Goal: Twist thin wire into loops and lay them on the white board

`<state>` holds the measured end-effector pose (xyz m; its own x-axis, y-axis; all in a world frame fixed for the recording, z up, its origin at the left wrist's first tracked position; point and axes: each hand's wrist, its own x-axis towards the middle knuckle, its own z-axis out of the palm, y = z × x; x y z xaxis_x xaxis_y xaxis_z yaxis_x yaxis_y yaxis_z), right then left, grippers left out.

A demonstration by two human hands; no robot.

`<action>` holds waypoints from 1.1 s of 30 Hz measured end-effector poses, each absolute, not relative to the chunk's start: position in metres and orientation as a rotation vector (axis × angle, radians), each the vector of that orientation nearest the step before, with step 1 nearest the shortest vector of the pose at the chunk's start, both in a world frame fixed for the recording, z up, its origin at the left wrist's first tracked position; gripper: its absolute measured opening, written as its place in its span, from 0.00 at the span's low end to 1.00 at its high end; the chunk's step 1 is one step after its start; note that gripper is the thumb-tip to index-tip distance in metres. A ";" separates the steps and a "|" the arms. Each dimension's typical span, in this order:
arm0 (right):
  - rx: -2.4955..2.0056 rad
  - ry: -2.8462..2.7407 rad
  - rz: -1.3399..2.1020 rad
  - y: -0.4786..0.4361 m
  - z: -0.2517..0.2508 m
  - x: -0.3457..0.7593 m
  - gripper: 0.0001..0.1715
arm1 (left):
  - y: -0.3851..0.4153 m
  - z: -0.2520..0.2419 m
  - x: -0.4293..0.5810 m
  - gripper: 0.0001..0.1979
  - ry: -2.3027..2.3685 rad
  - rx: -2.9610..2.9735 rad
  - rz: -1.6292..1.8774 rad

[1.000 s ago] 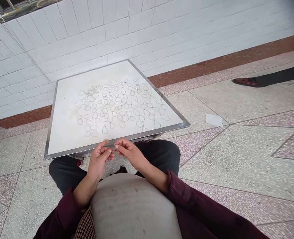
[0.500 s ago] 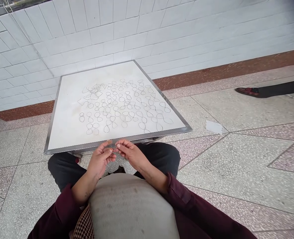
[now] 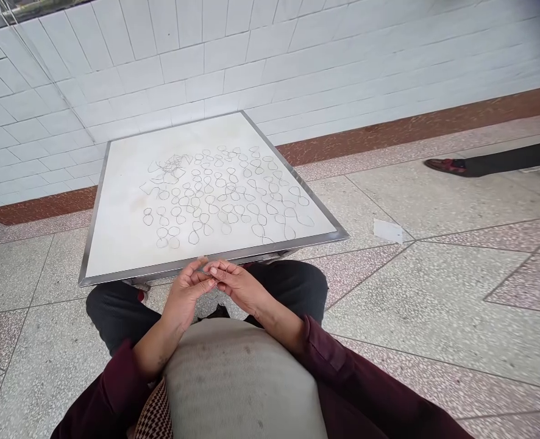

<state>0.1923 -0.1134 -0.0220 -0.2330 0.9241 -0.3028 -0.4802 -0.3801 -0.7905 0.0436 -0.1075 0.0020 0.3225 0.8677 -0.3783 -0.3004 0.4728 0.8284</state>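
My left hand (image 3: 188,292) and my right hand (image 3: 236,282) meet over my lap, just in front of the table's near edge. Their fingertips are pinched together on a thin wire (image 3: 217,291), of which only a faint bit shows below the fingers. Its shape is mostly hidden by the fingers. Beyond them, the white metal-rimmed table (image 3: 128,244) bears several thin wire figure-eight loops (image 3: 197,231) laid out flat. At their far left lies a tangled heap of bent wire pieces (image 3: 175,164).
A white tiled wall (image 3: 188,61) stands behind the table. On the right, a person's leg and dark red shoe (image 3: 446,166) rest on the speckled floor, with a white scrap (image 3: 387,231) nearer the table. My knees are under the table's near edge.
My hands have drawn closer together, the left thumb now reaching the right fingertips. The whole view has shifted slightly; the loops on the table look the same.
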 end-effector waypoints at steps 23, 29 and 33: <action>-1.088 -1.055 1.499 -0.117 -0.018 0.187 0.14 | -0.103 0.004 0.038 0.29 1.076 0.939 1.019; -1.080 -0.953 1.542 -0.115 -0.018 0.184 0.13 | -0.103 0.002 0.038 0.28 1.071 0.970 1.020; -1.077 -0.948 1.570 -0.115 -0.018 0.184 0.14 | -0.103 0.001 0.039 0.27 1.088 1.008 1.023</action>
